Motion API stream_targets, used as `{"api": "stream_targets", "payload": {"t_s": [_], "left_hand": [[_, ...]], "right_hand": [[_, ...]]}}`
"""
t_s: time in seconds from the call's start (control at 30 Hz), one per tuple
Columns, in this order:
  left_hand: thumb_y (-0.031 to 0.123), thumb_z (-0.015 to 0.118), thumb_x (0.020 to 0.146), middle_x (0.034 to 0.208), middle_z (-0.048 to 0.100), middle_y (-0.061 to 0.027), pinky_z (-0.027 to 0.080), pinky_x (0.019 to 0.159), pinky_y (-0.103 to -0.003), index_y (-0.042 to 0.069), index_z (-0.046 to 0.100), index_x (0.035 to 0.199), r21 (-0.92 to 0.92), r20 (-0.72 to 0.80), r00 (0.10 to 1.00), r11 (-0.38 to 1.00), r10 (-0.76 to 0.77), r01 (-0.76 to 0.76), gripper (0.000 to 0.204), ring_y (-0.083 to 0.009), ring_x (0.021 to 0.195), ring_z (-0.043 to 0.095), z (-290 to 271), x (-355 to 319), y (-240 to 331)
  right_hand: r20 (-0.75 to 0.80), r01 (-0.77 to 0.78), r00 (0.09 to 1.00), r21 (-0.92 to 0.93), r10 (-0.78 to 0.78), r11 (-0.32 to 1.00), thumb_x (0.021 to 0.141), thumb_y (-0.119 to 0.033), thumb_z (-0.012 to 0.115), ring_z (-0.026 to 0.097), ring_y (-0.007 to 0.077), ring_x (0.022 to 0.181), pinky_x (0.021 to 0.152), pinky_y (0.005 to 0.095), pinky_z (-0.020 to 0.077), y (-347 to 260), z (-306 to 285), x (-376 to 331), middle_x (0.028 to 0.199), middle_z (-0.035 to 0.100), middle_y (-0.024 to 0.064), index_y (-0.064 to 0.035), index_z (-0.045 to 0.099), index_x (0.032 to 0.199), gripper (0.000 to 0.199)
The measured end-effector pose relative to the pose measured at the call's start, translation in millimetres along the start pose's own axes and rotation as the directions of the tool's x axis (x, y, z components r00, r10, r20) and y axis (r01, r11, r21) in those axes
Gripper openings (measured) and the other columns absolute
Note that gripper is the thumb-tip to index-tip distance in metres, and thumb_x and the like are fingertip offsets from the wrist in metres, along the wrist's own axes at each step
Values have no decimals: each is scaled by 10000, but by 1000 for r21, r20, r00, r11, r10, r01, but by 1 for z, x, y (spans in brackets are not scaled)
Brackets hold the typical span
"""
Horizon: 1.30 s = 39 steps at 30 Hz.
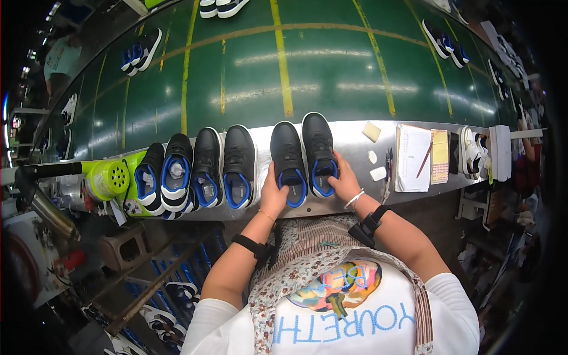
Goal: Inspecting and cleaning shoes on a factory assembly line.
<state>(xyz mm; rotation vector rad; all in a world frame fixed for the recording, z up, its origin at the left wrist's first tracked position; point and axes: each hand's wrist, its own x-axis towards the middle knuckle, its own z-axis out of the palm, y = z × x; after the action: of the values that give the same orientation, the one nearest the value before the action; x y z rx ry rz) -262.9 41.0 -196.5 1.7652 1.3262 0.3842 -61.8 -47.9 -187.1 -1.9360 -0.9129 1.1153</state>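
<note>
Green conveyor belt [331, 74] fills the background. Before it, the left hand [274, 195] pinches one blue-lined sneaker [286, 140], the right hand [345, 182] another blue-lined sneaker [318, 133].

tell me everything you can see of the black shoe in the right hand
The shoe has a black, leather-like upper, a white sole edge and a bright blue lining around its opening. Its toe points toward the top of the picture. The right hand holds its right side, thumb at the opening. It is over the metal worktop, right of another black shoe; contact with either is unclear.
</note>
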Motion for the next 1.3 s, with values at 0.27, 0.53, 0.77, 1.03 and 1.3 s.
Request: {"api": "stream_targets", "payload": {"t_s": [0.27, 0.53, 0.77, 1.03, 1.3], "left_hand": [[-66, 421, 754, 1128, 547, -98, 439, 890, -311, 8, 420, 1233, -829, 421, 896, 343, -139, 443, 485, -206, 1034, 545, -59, -3, 51], [33, 449, 856, 1207, 516, -127, 465, 890, -345, 26, 399, 1275, -853, 519, 852, 96, 60, 513, 422, -233, 1058, 547, -72, -11, 88], [140, 476, 894, 1224, 508, -123, 462, 899, -367, 29, 403, 1277, -823, 551, 812, -38, 192, 567, 405, -238, 1067, 541, -75, -19, 106], [192, 460, 909, 1244, 494, -124, 430, 939, -365, 31, 397, 1284, -795, 583, 780, -38, 227, 605, 412, -227, 1095, 521, -81, -25, 117], [191, 446, 918, 1241, 498, -107, 431, 931, -335, 43, 395, 1288, -819, 572, 795, 82, 204, 568, 401, -209, 1094, 520, -89, -29, 126]], "right_hand": [[270, -268, 961, 855, 61, 443, 819, -36, 460, 550, 189, 1026, 890, 308, 437, -19, -33, -21, 1154, 539, 100, -1, 413, 1243, 428], [310, -268, 944, 919, -110, 289, 854, -123, 514, 554, 204, 1045, 897, 331, 454, -67, -46, -45, 1193, 524, 117, -17, 408, 1260, 433], [306, -242, 928, 929, -213, 281, 894, -202, 496, 543, 201, 1066, 907, 327, 456, -72, -42, -56, 1231, 504, 123, -21, 389, 1284, 443], [318, -259, 932, 919, -174, 296, 867, -242, 537, 524, 217, 1093, 936, 356, 429, -91, -42, -65, 1249, 483, 126, -4, 364, 1293, 518], [316, -260, 935, 919, -162, 296, 866, -167, 514, 526, 216, 1093, 934, 354, 429, -83, -48, -73, 1242, 494, 123, -17, 373, 1295, 476]]}}
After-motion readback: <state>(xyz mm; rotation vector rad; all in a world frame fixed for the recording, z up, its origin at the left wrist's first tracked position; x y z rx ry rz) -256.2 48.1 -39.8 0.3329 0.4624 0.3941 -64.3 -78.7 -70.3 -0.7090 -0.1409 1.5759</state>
